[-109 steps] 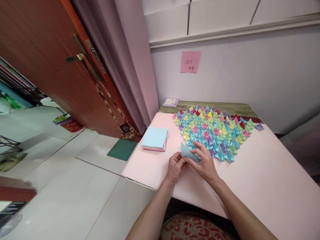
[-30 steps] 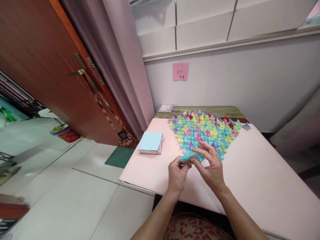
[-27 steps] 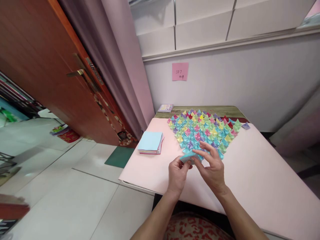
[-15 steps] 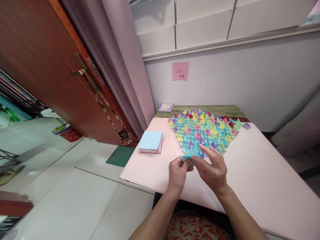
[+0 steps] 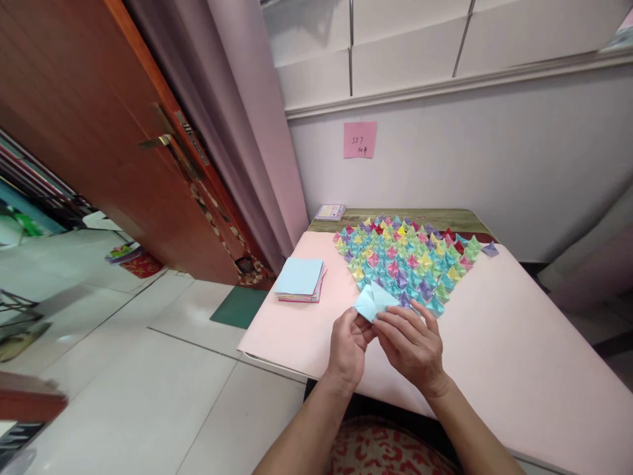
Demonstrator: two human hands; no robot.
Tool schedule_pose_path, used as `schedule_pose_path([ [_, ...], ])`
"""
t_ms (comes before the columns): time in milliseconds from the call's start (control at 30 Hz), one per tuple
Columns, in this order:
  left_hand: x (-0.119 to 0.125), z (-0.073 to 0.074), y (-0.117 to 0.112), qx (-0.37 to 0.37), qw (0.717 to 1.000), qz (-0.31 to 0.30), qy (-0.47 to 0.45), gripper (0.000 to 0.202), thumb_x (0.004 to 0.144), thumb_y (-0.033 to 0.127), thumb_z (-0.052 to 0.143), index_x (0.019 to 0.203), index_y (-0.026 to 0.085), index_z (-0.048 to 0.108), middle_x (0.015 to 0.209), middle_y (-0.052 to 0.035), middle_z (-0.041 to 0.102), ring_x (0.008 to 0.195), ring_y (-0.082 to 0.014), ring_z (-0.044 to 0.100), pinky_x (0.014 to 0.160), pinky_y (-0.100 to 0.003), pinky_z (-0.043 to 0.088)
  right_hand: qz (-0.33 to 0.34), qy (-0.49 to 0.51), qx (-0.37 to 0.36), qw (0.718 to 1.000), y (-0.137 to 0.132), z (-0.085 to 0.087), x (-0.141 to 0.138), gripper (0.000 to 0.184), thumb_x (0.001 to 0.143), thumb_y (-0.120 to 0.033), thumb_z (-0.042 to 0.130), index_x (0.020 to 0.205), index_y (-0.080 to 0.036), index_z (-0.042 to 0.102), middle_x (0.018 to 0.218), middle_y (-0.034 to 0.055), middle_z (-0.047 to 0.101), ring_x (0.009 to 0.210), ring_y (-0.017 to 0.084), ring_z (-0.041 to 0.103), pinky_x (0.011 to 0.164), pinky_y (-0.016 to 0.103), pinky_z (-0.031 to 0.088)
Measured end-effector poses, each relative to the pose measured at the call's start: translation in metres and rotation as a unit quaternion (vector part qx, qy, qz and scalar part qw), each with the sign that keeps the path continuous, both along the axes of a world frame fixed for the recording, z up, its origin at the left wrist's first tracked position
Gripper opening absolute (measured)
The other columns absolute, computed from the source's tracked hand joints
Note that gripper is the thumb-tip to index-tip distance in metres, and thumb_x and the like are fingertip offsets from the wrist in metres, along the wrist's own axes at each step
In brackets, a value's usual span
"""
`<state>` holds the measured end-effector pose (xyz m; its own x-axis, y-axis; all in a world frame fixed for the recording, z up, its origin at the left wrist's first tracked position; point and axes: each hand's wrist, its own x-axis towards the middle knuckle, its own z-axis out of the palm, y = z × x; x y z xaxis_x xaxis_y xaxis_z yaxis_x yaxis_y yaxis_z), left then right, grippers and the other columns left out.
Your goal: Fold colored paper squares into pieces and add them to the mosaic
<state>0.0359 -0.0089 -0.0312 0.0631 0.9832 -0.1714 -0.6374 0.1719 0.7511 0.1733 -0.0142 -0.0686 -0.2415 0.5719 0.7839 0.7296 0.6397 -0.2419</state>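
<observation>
A pale blue folded paper (image 5: 373,302) is held by both hands just above the pink cover (image 5: 494,343), at its near side and directly in front of the near tip of the array (image 5: 405,260); whether paper and array touch cannot be told. The paper's near left corner is pinched between thumb and forefinger of the left hand (image 5: 349,346). The fingers of the right hand (image 5: 413,346) are curled, with the tips laid on the near right edge; the thumb is hidden beneath, so a pinch is judged rather than seen. The paper is judged to be very light, thin and pliant, able to keep a sharp crease but easily crushed or torn, with a smooth matt face that may slip under dry fingertips. It is best taken at corners or folded edges, where the layers are doubled, with light fingertip pressure. The array is made of small pointed paper pieces in teal, green, yellow, pink, purple and red, packed into a triangle that narrows toward the near side. A stack (image 5: 299,277) of flat squares, blue on top, lies to the left. A small pad (image 5: 330,212) rests on the wood-grain strip (image 5: 445,216) at the far edge, and a pink note (image 5: 360,139) is stuck to the wall.
</observation>
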Motion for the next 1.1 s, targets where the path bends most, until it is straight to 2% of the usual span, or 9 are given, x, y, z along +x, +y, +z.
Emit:
schedule_pose_path([
  [233, -0.001, -0.007, 0.0, -0.007, 0.994, 0.014, 0.105, 0.037, 0.068, 0.039, 0.081, 0.092, 0.013, 0.073, 0.084, -0.0075, 0.073, 0.069, -0.0159, 0.066, 0.065, -0.028, 0.055, -0.001, 0.069, -0.019, 0.997, 0.001, 0.009, -0.006, 0.019, 0.085, -0.025, 0.068, 0.101, -0.033, 0.07, 0.1, -0.0014, 0.075, 0.103, 0.025, 0.068, 0.112, 0.053, 0.032],
  [400, -0.005, -0.007, 0.0, 0.02, 0.984, 0.02, 0.177, 0.03, 0.069, 0.039, 0.079, 0.085, 0.014, 0.075, 0.074, -0.0045, 0.071, 0.065, -0.0135, 0.061, 0.063, -0.027, 0.053, -0.009, 0.195, -0.132, 0.972, 0.009, 0.012, -0.005, 0.019, 0.087, -0.036, 0.065, 0.103, -0.028, 0.072, 0.129, 0.0092, 0.061, 0.12, 0.03, 0.058, 0.101, 0.052, 0.044],
  [533, -0.007, -0.006, 0.001, 0.057, 0.975, 0.016, 0.213, 0.025, 0.072, 0.034, 0.077, 0.083, 0.013, 0.075, 0.071, -0.0038, 0.069, 0.064, -0.012, 0.057, 0.061, -0.023, 0.046, 0.053, 0.289, -0.242, 0.925, 0.012, 0.009, 0.0, 0.029, 0.084, -0.041, 0.069, 0.109, -0.028, 0.071, 0.126, 0.0089, 0.063, 0.119, 0.029, 0.059, 0.099, 0.048, 0.048],
  [667, -0.009, -0.006, 0.004, 0.079, 0.974, -0.006, 0.211, 0.022, 0.071, 0.03, 0.078, 0.084, 0.013, 0.072, 0.071, -0.0028, 0.068, 0.064, -0.012, 0.056, 0.063, -0.023, 0.046, 0.122, 0.399, -0.372, 0.829, 0.013, 0.007, 0.002, 0.035, 0.079, -0.042, 0.074, 0.11, -0.026, 0.071, 0.104, 0.0065, 0.073, 0.094, 0.026, 0.069, 0.08, 0.04, 0.056],
  [733, -0.009, -0.006, 0.005, 0.091, 0.973, -0.006, 0.212, 0.027, 0.072, 0.028, 0.077, 0.094, 0.013, 0.07, 0.079, -0.0045, 0.07, 0.068, -0.0135, 0.06, 0.066, -0.024, 0.049, 0.138, 0.432, -0.401, 0.796, 0.014, 0.007, 0.002, 0.034, 0.078, -0.042, 0.076, 0.106, -0.024, 0.072, 0.087, 0.0041, 0.075, 0.08, 0.023, 0.069, 0.072, 0.037, 0.056],
  [800, -0.01, -0.005, 0.005, 0.115, 0.964, 0.008, 0.238, 0.041, 0.074, 0.025, 0.075, 0.113, 0.016, 0.065, 0.089, -0.006, 0.072, 0.073, -0.015, 0.062, 0.069, -0.025, 0.051, 0.122, 0.431, -0.397, 0.801, 0.016, 0.007, 0.003, 0.031, 0.076, -0.042, 0.077, 0.1, -0.023, 0.073, 0.079, 0.0029, 0.074, 0.073, 0.022, 0.068, 0.07, 0.036, 0.055],
  [900, -0.013, -0.001, 0.007, 0.182, 0.922, 0.036, 0.341, 0.056, 0.077, 0.021, 0.072, 0.131, 0.022, 0.056, 0.104, -0.0065, 0.072, 0.074, -0.0143, 0.064, 0.07, -0.025, 0.052, 0.069, 0.38, -0.357, 0.85, 0.02, 0.01, 0.006, 0.028, 0.075, -0.042, 0.077, 0.097, -0.024, 0.075, 0.09, 0.0043, 0.075, 0.08, 0.023, 0.068, 0.077, 0.038, 0.054],
  [1000, -0.018, 0.006, 0.013, 0.257, 0.862, 0.055, 0.433, 0.04, 0.079, 0.019, 0.068, 0.119, 0.022, 0.066, 0.111, -0.0065, 0.072, 0.078, -0.0154, 0.066, 0.074, -0.027, 0.054, 0.04, 0.326, -0.314, 0.891, 0.026, 0.017, 0.009, 0.031, 0.077, -0.041, 0.075, 0.104, -0.026, 0.074, 0.102, 0.0047, 0.075, 0.091, 0.025, 0.068, 0.081, 0.039, 0.054],
  [1100, -0.022, 0.017, 0.026, 0.294, 0.835, 0.058, 0.462, 0.024, 0.079, 0.016, 0.067, 0.103, 0.02, 0.073, 0.102, -0.0054, 0.075, 0.087, -0.019, 0.07, 0.081, -0.031, 0.055, 0.043, 0.291, -0.281, 0.914, 0.036, 0.029, 0.014, 0.034, 0.08, -0.04, 0.072, 0.111, -0.026, 0.072, 0.105, 0.005, 0.075, 0.093, 0.025, 0.069, 0.082, 0.038, 0.055],
])
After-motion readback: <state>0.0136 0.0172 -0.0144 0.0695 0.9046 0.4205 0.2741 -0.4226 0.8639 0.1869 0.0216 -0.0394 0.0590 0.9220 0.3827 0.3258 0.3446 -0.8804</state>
